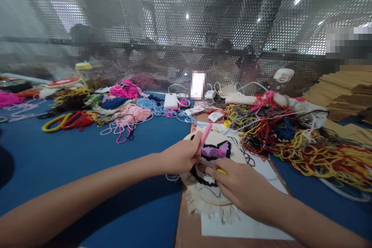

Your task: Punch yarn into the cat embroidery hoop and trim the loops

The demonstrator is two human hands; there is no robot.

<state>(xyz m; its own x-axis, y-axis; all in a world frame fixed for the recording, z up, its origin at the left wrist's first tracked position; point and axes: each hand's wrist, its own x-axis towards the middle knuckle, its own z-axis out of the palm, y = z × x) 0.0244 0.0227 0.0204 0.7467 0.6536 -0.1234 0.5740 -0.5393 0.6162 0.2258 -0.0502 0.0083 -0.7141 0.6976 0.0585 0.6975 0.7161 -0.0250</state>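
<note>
Notably, the left hand (180, 157) gripped a pink punch needle (204, 138) closed-fisted over the embroidery hoop (203, 195); right hand (242, 190) fingers (213, 171) lay flat, pressing its fabric.

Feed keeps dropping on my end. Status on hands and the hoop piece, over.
Left hand shut on pink punch needle, tip at the purple yarn patch. Right hand flat on embroidery hoop, pressing the cloth. Loose yarn pile close on the right, not touching.

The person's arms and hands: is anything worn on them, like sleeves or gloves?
Both forearms are bare as far as the picture shows, with no sleeves in view. The left hand and right hand wear no gloves; no rings, watch or bracelet show.
</note>
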